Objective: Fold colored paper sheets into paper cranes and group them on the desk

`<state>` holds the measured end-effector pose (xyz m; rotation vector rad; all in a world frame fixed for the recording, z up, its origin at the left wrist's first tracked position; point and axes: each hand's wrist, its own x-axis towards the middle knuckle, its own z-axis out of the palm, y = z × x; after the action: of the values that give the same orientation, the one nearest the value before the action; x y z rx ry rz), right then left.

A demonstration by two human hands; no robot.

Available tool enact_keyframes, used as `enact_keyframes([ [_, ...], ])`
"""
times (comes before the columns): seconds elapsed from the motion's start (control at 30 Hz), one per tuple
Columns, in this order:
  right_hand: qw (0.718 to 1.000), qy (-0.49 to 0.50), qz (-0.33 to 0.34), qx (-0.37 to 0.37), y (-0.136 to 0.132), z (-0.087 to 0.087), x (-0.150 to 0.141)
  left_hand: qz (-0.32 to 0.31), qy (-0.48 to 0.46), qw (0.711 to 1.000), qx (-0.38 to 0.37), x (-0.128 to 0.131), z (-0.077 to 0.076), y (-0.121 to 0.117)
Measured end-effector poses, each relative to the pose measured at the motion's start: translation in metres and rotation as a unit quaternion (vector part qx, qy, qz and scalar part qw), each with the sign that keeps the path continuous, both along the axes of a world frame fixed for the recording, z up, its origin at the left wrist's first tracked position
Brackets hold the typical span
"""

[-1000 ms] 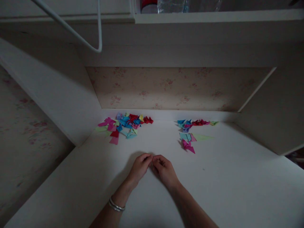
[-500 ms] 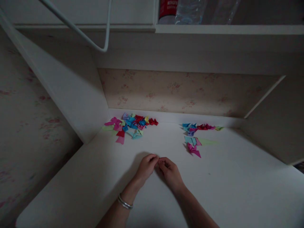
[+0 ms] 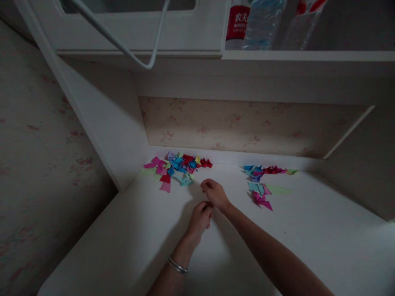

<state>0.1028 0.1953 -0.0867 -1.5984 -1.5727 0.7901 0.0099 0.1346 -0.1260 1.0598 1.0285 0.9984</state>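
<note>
My left hand, with a silver bangle on its wrist, is closed over the middle of the white desk. Just beyond it, my right hand has its fingers curled together; its wrist side lies close to the left fingertips. Whatever either hand holds, if anything, is hidden by the fingers. Past the right hand, to the left, lies a heap of folded coloured papers in pink, blue, red and green. A second group of folded papers sits to the right, with a magenta folded piece nearest me.
The white desktop meets a side panel on the left and a flowered back wall. Overhead runs a shelf edge carrying plastic bottles. A white bent rod hangs at upper left.
My right hand has moved away from me, beyond the left one, toward the left heap; before, the fingertips of both hands met. The view has tilted up slightly, showing more of the shelf.
</note>
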Motion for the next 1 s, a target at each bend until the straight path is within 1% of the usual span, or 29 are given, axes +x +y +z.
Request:
enact_keyframes([
  [0.1, 0.998, -0.038, 0.024, -0.048, 0.035, 0.003, -0.026, 0.001, 0.003, 1.0, -0.011, 0.001, -0.001, 0.0],
  [0.2, 0.994, -0.074, 0.014, -0.082, 0.057, -0.005, -0.048, 0.001, 0.025, 0.999, -0.023, 0.002, -0.003, 0.0],
  [0.33, 0.991, -0.111, -0.011, -0.079, 0.068, -0.019, -0.063, 0.007, 0.024, 1.0, -0.006, 0.003, -0.005, 0.001],
  [0.47, 0.992, -0.111, -0.001, -0.053, 0.07, -0.026, -0.064, 0.016, 0.031, 0.999, -0.001, 0.002, -0.004, 0.001],
  [0.63, 0.998, -0.054, 0.035, -0.006, 0.063, -0.025, -0.056, 0.009, 0.065, 0.998, 0.01, 0.004, -0.006, 0.0],
  [0.77, 0.997, 0.027, 0.06, 0.03, 0.045, -0.014, -0.039, -0.003, 0.051, 0.999, -0.006, 0.005, -0.006, 0.003],
  [0.83, 0.996, 0.061, 0.053, 0.048, 0.035, -0.004, -0.024, 0.023, 0.023, 0.999, -0.02, 0.003, -0.004, 0.005],
  [0.9, 0.99, 0.118, 0.034, 0.069, 0.022, 0.007, -0.007, 0.066, -0.03, 0.997, -0.032, 0.001, -0.001, 0.007],
  [0.93, 0.983, 0.161, 0.026, 0.078, 0.014, 0.012, 0.002, 0.085, -0.061, 0.994, -0.039, 0.0, 0.0, 0.007],
  [1.0, 0.967, 0.239, 0.031, 0.076, -0.003, 0.019, 0.02, 0.107, -0.119, 0.985, -0.06, -0.003, 0.004, 0.008],
])
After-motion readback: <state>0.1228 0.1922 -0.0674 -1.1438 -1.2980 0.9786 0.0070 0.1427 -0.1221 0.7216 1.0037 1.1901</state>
